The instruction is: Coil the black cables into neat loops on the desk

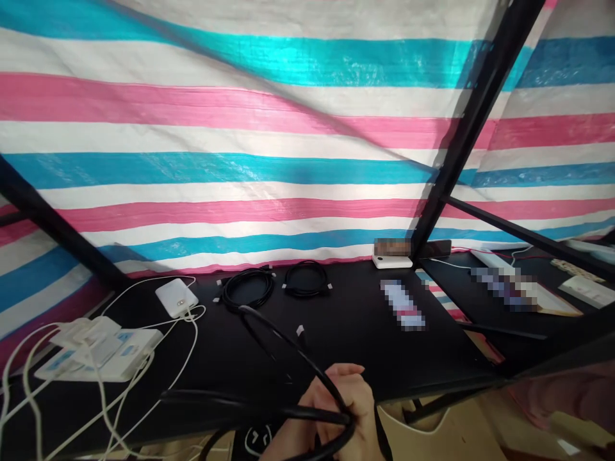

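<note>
At the bottom edge, just in front of the black table [365, 346], my two hands are pressed close together. My right hand [356, 403] is closed round a thick black cable [269, 333]. My left hand [288, 442] sits under the same cable with its fingers curled on it, and is partly cut off by the frame. From my hands the cable loops up across the table towards a coiled black cable [247, 288]. A small white connector [300, 331] lies beside the cable's run.
A second black coil [306, 280] lies at the back of the table. A white charger [176, 298] and a white power strip [96, 352] with several white leads are on the left. A white box [391, 261] is at the back. Black frame poles [461, 141] cross a striped tarp.
</note>
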{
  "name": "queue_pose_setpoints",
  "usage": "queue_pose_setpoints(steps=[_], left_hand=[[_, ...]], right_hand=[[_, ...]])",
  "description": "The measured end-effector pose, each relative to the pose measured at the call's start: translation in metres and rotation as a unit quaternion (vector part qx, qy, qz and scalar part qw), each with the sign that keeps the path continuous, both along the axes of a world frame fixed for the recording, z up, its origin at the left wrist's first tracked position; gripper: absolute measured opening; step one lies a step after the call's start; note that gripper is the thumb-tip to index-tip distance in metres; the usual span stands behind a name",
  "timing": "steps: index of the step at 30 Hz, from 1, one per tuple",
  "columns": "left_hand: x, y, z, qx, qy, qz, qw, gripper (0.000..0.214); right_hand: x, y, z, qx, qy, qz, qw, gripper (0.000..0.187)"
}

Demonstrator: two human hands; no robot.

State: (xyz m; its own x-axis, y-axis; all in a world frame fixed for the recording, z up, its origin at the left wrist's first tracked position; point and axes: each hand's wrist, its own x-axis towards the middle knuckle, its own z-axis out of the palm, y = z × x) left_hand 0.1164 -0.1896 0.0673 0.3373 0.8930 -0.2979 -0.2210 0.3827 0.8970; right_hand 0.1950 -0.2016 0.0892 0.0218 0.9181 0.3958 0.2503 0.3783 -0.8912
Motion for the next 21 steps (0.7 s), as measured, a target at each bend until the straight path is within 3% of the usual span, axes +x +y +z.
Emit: queue_pose_setpoints(steps=[5, 8, 10, 13, 17, 21], left_hand=[[-0.016, 0.011, -0.005, 0.002, -0.015, 0.078, 0.997, 0.044], [-0.032, 0.017, -0.008, 0.028, 0.022, 0.116, 0.993, 0.035], [-0.042, 0.021, -0.006, 0.067, 0.078, 0.145, 0.984, 0.029], [-0.054, 0.024, 0.002, 0.122, 0.153, 0.155, 0.968, 0.021], [-0.057, 0.023, 0.018, 0.127, 0.188, 0.122, 0.966, 0.024], [-0.055, 0.024, 0.025, 0.112, 0.196, 0.144, 0.964, 0.014]], right_hand=[[-0.005, 0.008, 0.007, -0.051, 0.183, -0.068, 0.979, 0.045], [0.004, 0.014, 0.018, -0.101, 0.244, -0.059, 0.963, 0.035], [0.014, 0.019, 0.024, -0.119, 0.226, -0.047, 0.966, 0.032], [0.027, 0.023, 0.028, -0.090, 0.181, -0.083, 0.976, 0.052], [0.035, 0.023, 0.026, -0.059, 0.118, -0.086, 0.987, 0.063], [0.042, 0.023, 0.025, -0.015, 0.064, -0.084, 0.994, 0.070]])
